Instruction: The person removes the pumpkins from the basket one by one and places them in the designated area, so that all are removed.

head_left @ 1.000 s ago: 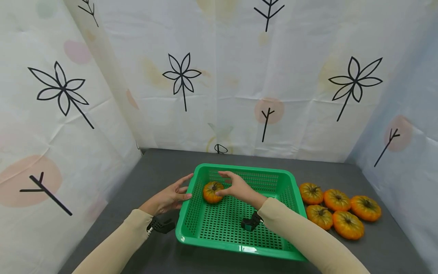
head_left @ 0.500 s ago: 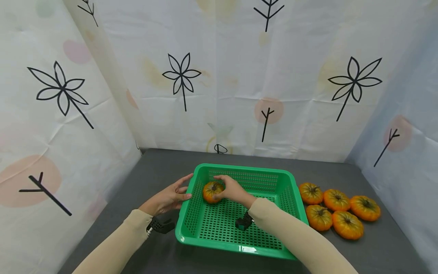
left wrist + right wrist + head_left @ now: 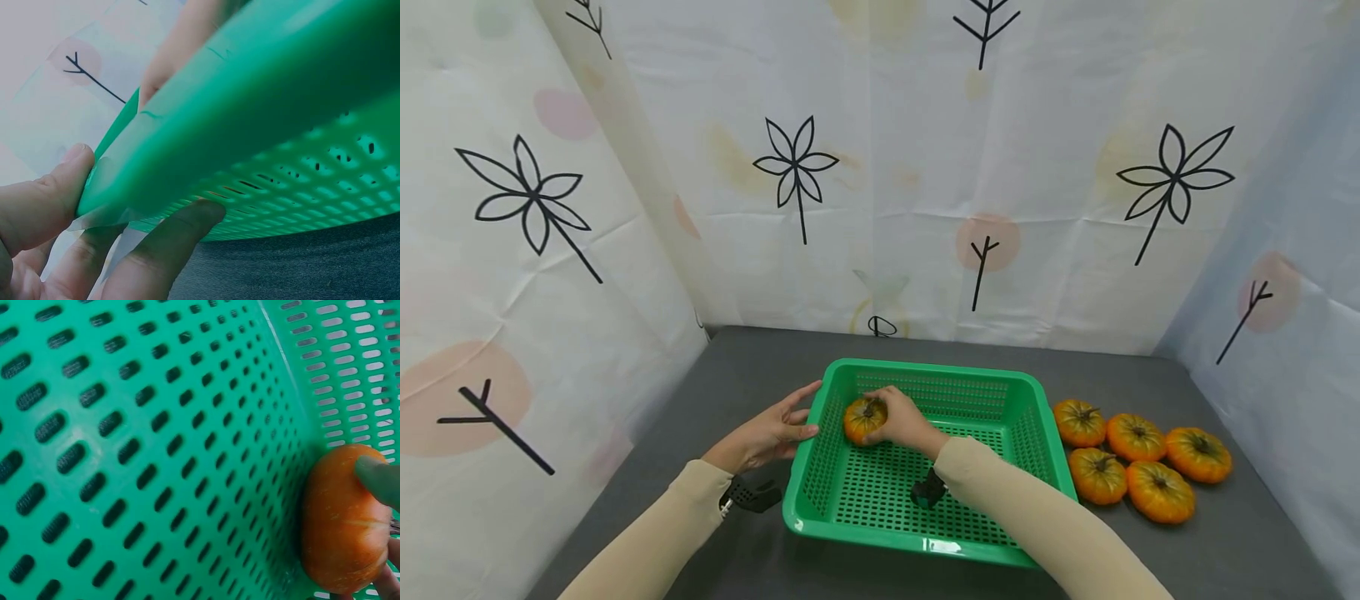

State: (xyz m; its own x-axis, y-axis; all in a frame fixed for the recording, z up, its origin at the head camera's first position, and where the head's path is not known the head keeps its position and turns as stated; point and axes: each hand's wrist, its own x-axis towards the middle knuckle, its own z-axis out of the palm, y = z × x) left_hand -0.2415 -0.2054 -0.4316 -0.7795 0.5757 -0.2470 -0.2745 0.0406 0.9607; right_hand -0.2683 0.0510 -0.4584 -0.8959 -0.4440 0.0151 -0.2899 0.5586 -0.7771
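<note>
In the head view a small orange pumpkin (image 3: 859,423) sits at the left end inside a green perforated plastic basket (image 3: 925,546). My right hand (image 3: 904,423) reaches into the basket and holds this pumpkin, thumb on the near side and fingers on the far side. The right wrist view shows the pumpkin (image 3: 344,519) down on the basket floor against the side wall, a fingertip on its skin. My left hand (image 3: 766,435) is at the basket's left rim. In the left wrist view its thumb (image 3: 59,194) touches the rim edge, and a finger (image 3: 181,234) touches the slotted wall underneath.
Several more pumpkins (image 3: 1159,492) lie grouped on the dark grey table (image 3: 760,358), just right of the basket. White patterned cloth (image 3: 880,167) hangs behind the table and at both sides. Each wrist carries a black camera mount (image 3: 754,495).
My right hand has moved left and its fingers have closed in around the pumpkin in the basket. The left hand and the basket stay put.
</note>
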